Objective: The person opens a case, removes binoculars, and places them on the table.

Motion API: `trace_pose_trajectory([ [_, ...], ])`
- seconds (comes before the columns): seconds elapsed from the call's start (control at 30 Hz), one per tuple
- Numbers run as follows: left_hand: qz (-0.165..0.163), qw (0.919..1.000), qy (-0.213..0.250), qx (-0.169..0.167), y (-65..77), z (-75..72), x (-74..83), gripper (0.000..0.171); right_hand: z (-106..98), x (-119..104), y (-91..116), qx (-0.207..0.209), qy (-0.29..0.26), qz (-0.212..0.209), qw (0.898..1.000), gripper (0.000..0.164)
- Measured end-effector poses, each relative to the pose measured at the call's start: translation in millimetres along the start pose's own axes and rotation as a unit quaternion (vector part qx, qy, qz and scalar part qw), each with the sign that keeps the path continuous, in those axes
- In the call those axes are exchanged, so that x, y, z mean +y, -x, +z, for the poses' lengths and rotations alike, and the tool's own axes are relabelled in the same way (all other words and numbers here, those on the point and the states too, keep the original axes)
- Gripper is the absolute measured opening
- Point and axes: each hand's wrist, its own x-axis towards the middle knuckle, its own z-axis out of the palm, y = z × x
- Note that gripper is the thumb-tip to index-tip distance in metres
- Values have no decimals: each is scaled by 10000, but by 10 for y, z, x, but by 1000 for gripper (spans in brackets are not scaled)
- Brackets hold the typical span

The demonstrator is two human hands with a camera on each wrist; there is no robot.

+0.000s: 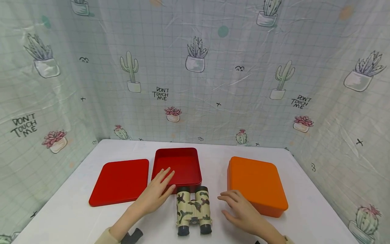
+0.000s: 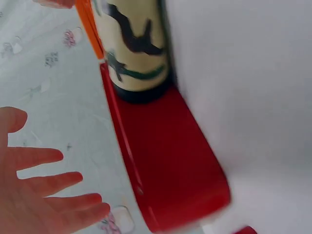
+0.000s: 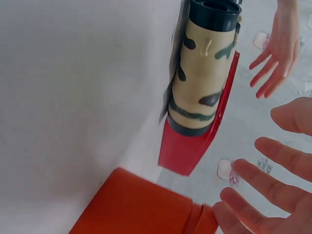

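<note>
Camouflage-patterned binoculars (image 1: pixel 193 210) lie on the white table in front of an open red box (image 1: pixel 176 162), their far ends at its front wall. My left hand (image 1: pixel 156 194) hovers with spread fingers by the box's front left corner; the left wrist view shows the hand (image 2: pixel 46 195) holding nothing. To the right of the binoculars is my right hand (image 1: pixel 241 210), fingers apart and loosely bent. It overlaps the left side of an orange box (image 1: pixel 256 181) in the head view. Nothing lies in its grasp in the right wrist view, where the binoculars (image 3: pixel 202 78) stand apart from it.
Left of the red box, a flat red lid (image 1: pixel 122 182) lies on the table (image 1: pixel 213 162). A patterned curtain (image 1: pixel 219 84) hangs behind the table and along both sides. A dark strap or mount (image 1: pixel 133 236) shows beside the left wrist.
</note>
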Motion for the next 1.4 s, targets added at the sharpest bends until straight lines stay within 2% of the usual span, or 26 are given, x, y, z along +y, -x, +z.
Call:
trace_pose_trajectory([
  [0.13, 234, 9996, 145, 110, -27, -8, 114, 53, -47, 25, 44, 97, -44, 139, 9998, 36],
  [0.33, 598, 9979, 159, 199, -46, -7, 251, 52, -106, 53, 114, 31, -96, 406, 9991, 37],
  [0.53, 1228, 9917, 249, 296, -47, 22, 354, 49, -162, 94, 198, 73, -109, 464, 9988, 40],
  [0.7, 1545, 9862, 480, 349, -48, 70, 426, 45, -189, 149, 281, 270, -150, 449, 9985, 43],
  [0.8, 1622, 9843, 645, 264, -64, 110, 465, 44, -193, 198, 325, 592, -138, 320, 9976, 45],
  [0.93, 1627, 9839, 743, -14, -100, 179, 507, 43, -195, 263, 380, 995, -254, 175, 9946, 46],
  [1.2, 1857, 9773, 953, -363, -155, 294, 597, 42, -236, 350, 460, 1159, -248, 612, 9911, 42],
  [1.4, 1936, 9735, 1156, -380, -194, 286, 687, 42, -254, 440, 502, 1271, -225, 833, 9881, 37],
])
